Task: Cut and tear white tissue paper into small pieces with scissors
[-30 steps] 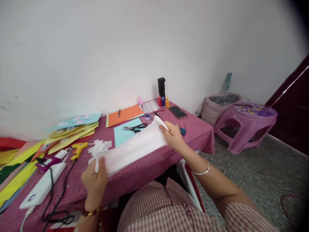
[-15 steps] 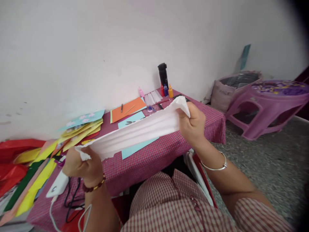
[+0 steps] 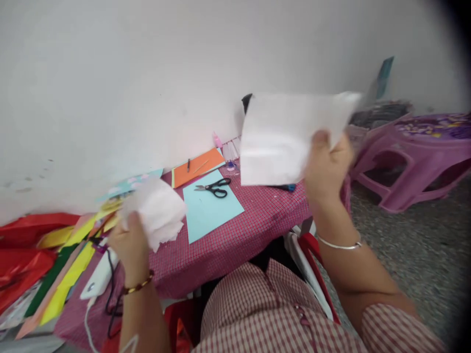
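Note:
My left hand (image 3: 130, 245) is closed around one crumpled, ragged-edged piece of white tissue paper (image 3: 158, 208) over the left part of the table. My right hand (image 3: 329, 166) grips the other white tissue piece (image 3: 275, 142), which is blurred and spread out above the right part of the table. A wide gap separates the two pieces. Between my hands, black-handled scissors (image 3: 217, 187) lie on a light blue sheet of paper (image 3: 209, 220).
The table has a checked cloth (image 3: 265, 211). Behind the blue sheet sits orange paper (image 3: 198, 166) with a pen on it. Coloured papers (image 3: 66, 279) and a white power strip (image 3: 99, 279) with cables lie at left. A pink stool (image 3: 415, 157) stands at right.
The single tissue stretched between my hands is now two separate pieces, one in each hand. My right hand has moved right, and the scissors on the blue sheet have come into full view.

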Demonstrator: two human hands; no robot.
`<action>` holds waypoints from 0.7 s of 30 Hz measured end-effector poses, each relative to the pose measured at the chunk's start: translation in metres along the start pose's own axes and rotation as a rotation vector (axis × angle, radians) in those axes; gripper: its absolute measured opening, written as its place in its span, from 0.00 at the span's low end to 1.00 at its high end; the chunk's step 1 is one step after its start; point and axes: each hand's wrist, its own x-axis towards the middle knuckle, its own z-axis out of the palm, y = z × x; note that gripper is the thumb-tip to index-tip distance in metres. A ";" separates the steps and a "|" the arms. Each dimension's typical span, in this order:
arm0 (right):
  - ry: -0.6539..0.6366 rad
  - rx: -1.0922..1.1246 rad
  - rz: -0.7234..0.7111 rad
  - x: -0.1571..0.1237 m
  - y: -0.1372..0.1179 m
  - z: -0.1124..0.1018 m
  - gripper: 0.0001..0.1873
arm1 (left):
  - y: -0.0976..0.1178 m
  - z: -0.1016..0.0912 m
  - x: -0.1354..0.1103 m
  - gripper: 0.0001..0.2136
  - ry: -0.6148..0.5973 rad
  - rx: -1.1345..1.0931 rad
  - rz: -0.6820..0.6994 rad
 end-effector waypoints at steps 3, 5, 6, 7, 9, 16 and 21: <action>-0.248 -0.022 0.210 -0.023 -0.003 0.015 0.14 | -0.005 0.040 0.010 0.15 -0.143 -0.010 -0.018; -0.336 -0.013 0.254 -0.029 -0.002 0.019 0.12 | -0.006 0.065 0.024 0.15 -0.313 -0.042 -0.049; -0.365 -0.008 0.261 -0.029 -0.001 0.019 0.11 | -0.007 0.075 0.033 0.16 -0.383 -0.057 -0.067; -0.390 -0.006 0.268 -0.028 -0.001 0.019 0.10 | -0.008 0.083 0.041 0.18 -0.435 -0.068 -0.085; -0.429 -0.009 0.289 -0.027 0.000 0.019 0.09 | -0.010 0.096 0.056 0.19 -0.488 -0.067 -0.111; -0.526 -0.019 0.376 -0.039 -0.001 0.031 0.10 | 0.003 0.108 0.055 0.21 -0.254 0.037 0.053; -0.605 0.097 0.520 -0.061 0.003 0.044 0.13 | 0.048 0.130 -0.022 0.23 -0.432 -0.551 0.011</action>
